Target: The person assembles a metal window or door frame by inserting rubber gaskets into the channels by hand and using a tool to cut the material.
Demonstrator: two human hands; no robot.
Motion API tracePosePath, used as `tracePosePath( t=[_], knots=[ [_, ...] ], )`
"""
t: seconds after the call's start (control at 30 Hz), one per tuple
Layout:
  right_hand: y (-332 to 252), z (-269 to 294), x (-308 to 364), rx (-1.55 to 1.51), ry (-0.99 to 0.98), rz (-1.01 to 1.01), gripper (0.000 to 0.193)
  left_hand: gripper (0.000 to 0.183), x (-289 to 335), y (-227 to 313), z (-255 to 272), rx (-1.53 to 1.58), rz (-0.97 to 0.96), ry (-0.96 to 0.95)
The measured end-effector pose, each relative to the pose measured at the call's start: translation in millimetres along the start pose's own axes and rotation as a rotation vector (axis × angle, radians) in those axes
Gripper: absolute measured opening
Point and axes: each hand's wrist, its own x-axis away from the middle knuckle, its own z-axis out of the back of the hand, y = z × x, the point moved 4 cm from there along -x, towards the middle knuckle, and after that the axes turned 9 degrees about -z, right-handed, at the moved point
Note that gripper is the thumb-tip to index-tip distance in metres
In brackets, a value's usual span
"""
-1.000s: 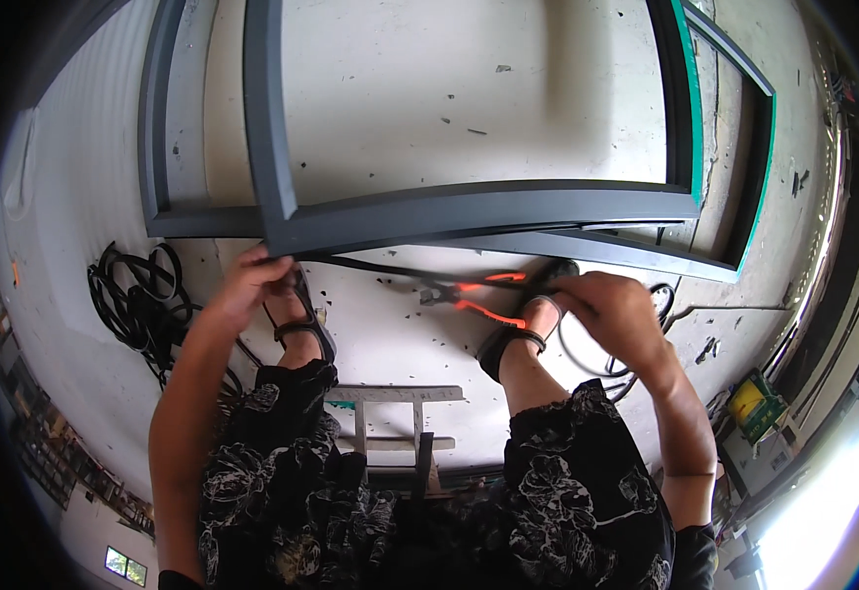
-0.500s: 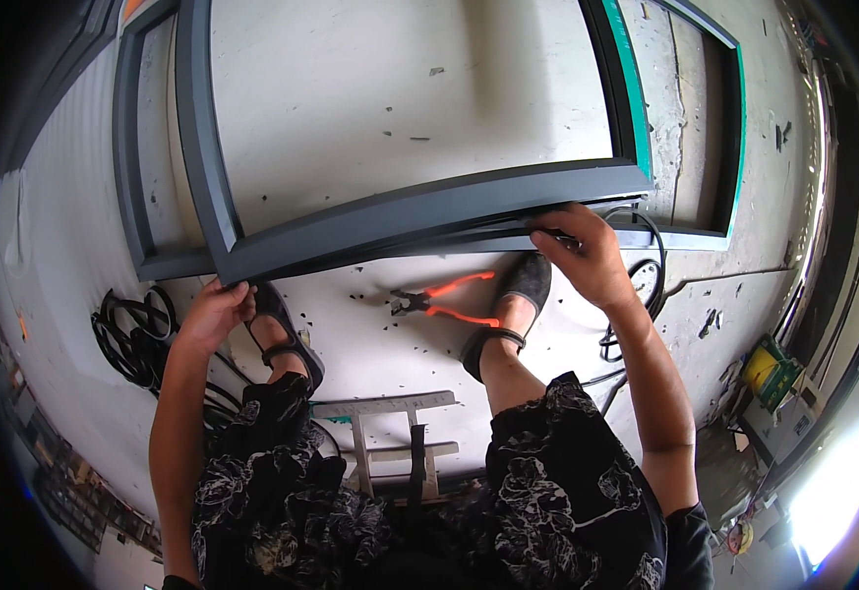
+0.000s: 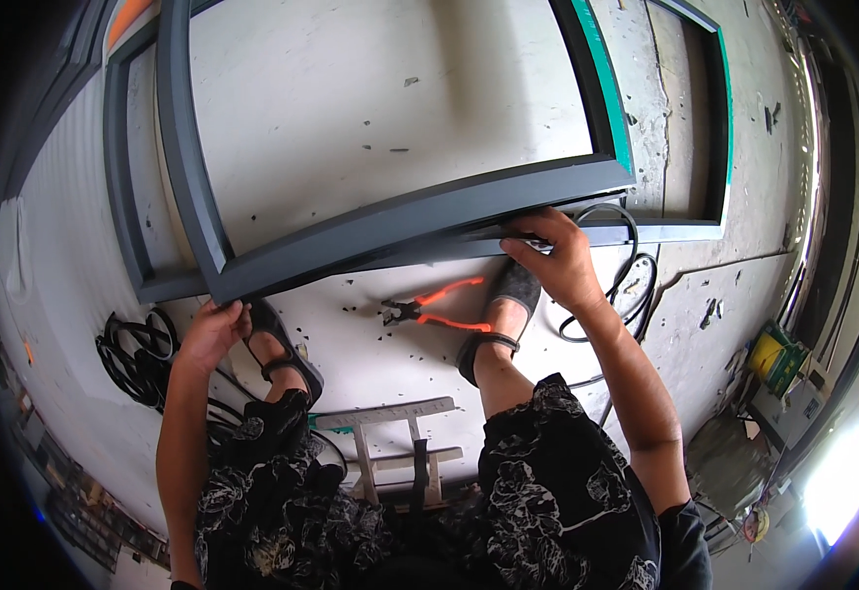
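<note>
A grey window frame (image 3: 429, 212) with green tape on its right side lies tilted over a second grey frame (image 3: 132, 211). At the front left corner, my left hand (image 3: 215, 334) is closed on the upper frame's edge; its fingertips are partly hidden. My right hand (image 3: 562, 267) pinches a thin black rubber strip, which runs along the front side under the frame's edge and looks blurred between my hands. Between my feet lie pliers (image 3: 412, 310) with orange handles, jaws to the left and handles spread.
A coil of black strip (image 3: 134, 354) lies by my left foot, and more black loops (image 3: 646, 285) lie right of my right hand. A low stool-like metal frame (image 3: 385, 433) stands between my legs. Small dark scraps dot the pale floor. A yellow-green box (image 3: 775, 359) sits far right.
My right hand has moved slightly left with the strip. The frames and pliers appear shifted a little left as the view turns. My left hand stays at the corner.
</note>
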Motion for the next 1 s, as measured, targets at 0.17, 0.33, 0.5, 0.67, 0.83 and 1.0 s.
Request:
tracePosePath(
  t=[0.17, 0.33, 0.5, 0.67, 0.83, 1.0],
  knots=[
    [2, 6, -2, -0.120, -0.156, -0.055, 0.019, 0.010, 1, 3, -5, -0.023, -0.013, -0.005],
    [-11, 16, -7, 0.007, -0.232, 0.135, 0.015, 0.010, 5, 4, -6, -0.009, -0.010, 0.001],
    [-18, 13, -5, 0.194, 0.021, 0.231, 0.013, 0.010, 3, 6, -9, -0.024, -0.011, -0.014],
    [-19, -3, 0, 0.302, 0.272, 0.290, 0.011, 0.011, 3, 5, -9, -0.013, -0.013, -0.002],
    [-21, -7, 1, 0.342, 0.334, 0.292, 0.011, 0.012, 3, 3, -5, 0.000, -0.005, -0.013],
    [-22, -4, 2, 0.362, 0.334, 0.293, 0.011, 0.018, 4, 13, -14, -0.197, 0.033, 0.022]
  ],
)
